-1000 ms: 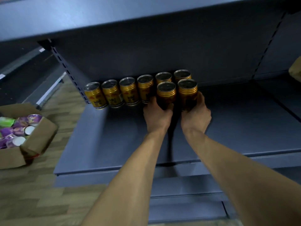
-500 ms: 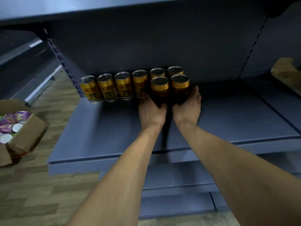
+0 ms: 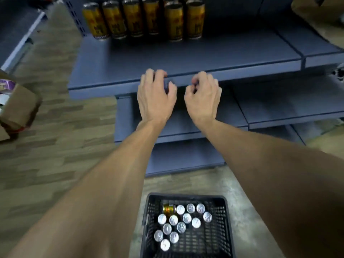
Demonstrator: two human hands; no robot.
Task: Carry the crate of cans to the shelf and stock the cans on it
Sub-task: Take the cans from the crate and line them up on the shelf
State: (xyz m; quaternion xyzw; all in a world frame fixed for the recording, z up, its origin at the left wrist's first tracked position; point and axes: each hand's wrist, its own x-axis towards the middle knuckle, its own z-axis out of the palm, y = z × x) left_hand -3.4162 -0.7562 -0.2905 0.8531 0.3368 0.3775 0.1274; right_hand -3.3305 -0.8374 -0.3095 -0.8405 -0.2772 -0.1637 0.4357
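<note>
Several gold cans (image 3: 142, 17) stand at the back of the blue-grey shelf (image 3: 186, 54), two of them in front of the row. My left hand (image 3: 156, 97) and my right hand (image 3: 202, 99) hover side by side over the shelf's front edge, fingers loosely curled, holding nothing. On the floor below them sits the black plastic crate (image 3: 186, 196). It holds several upright cans with silver tops (image 3: 181, 227) and one gold can lying on its side (image 3: 168, 208).
A cardboard box (image 3: 20, 108) with purple packs stands on the wooden floor at the left. Another brown cardboard piece (image 3: 320, 19) lies on the shelf at the top right. Lower shelf boards (image 3: 279, 112) jut out beneath the stocked one.
Both hands let go of the two front cans and drew back to the shelf's front edge. My view tilted down, bringing the crate on the floor into sight.
</note>
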